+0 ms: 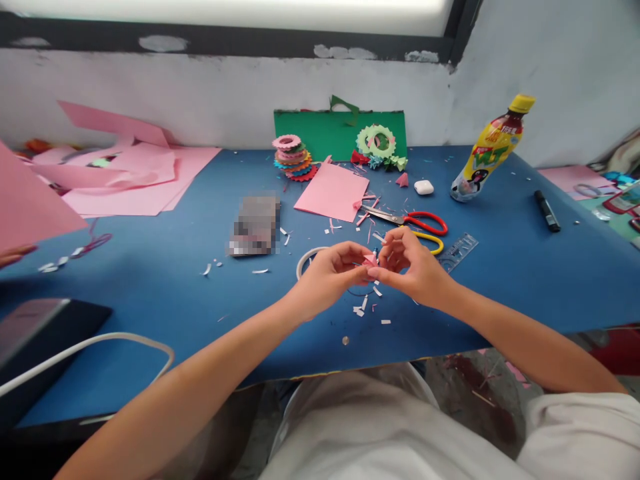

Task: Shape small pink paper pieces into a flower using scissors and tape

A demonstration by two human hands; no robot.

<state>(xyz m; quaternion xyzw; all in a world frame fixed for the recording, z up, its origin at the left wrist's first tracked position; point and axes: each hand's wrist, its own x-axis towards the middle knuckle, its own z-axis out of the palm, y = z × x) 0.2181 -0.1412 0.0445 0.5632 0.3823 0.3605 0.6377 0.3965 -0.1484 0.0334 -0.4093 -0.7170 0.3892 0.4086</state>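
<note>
A small folded piece of pink paper [371, 260] is pinched between my two hands above the blue table. My left hand [333, 273] grips it from the left with thumb and fingers closed. From the right, my right hand [413, 270] meets it with curled fingers, thumb against the paper. Just beyond my right hand lie scissors with one red and one yellow handle [425, 223], blades toward the left. Behind them is a pink paper sheet [333, 192]. A clear ruler [459, 252] rests to the right. White paper scraps [359, 311] are scattered below my hands.
Scalloped paper rings [293, 160] are stacked before a green board [320, 130]. A drink bottle [490, 150], white earbud case [424, 187] and black marker [547, 211] occupy the right. Left are a blurred-out phone-like object [255, 225], pink sheets [125, 180] and another person's hand [17, 255].
</note>
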